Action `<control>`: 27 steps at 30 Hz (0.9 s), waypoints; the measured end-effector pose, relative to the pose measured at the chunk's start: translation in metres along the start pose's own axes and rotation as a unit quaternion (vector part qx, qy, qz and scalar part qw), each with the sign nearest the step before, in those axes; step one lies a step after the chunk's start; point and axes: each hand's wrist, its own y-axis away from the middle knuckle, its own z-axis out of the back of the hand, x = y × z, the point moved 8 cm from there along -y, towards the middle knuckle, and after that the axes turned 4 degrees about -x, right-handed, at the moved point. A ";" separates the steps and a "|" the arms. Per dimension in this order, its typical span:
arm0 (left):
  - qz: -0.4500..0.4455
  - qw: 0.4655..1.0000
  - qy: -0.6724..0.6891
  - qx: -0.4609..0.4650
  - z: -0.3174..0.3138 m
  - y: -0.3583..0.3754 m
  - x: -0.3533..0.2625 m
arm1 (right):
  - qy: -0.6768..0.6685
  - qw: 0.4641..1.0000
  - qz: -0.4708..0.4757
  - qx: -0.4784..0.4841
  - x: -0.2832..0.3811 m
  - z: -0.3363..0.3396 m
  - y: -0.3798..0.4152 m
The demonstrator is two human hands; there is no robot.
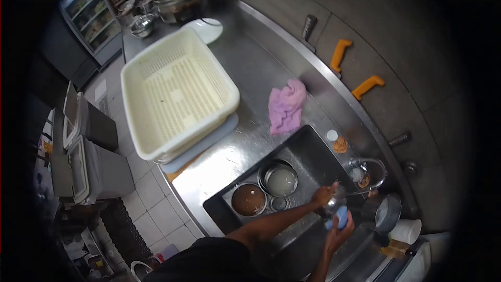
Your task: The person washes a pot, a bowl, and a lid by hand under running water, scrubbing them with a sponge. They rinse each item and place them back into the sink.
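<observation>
Over the right side of the dark sink (308, 149), my left hand (323, 196) is closed on a small shiny metal vessel (334, 203), its exact kind blurred. My right hand (340, 232) grips a blue sponge (338, 218) right beside the metal, close enough to seem touching. The curved faucet (383, 169) stands just past both hands. Inside the sink sit a round pot of brownish liquid (248, 200), another with cloudy pale liquid (282, 180), and a small metal cup (280, 203) between them.
A large cream perforated basket (180, 94) stands on the steel counter, near a crumpled pink cloth (287, 105). Orange-handled tools (341, 55) line the wall edge. A grey pot (388, 213) and white container (406, 231) stand at the sink's right.
</observation>
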 end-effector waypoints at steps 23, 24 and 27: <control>0.063 0.972 0.209 0.091 0.091 0.064 -0.108 | -0.060 0.991 -0.112 0.045 -0.041 -0.043 -0.045; 0.105 0.879 0.450 0.114 0.082 0.069 -0.121 | -0.093 0.991 -0.097 -0.026 -0.038 -0.050 -0.019; 0.140 0.875 0.450 0.114 0.051 0.074 -0.112 | -0.086 0.985 -0.094 -0.119 -0.014 -0.086 0.049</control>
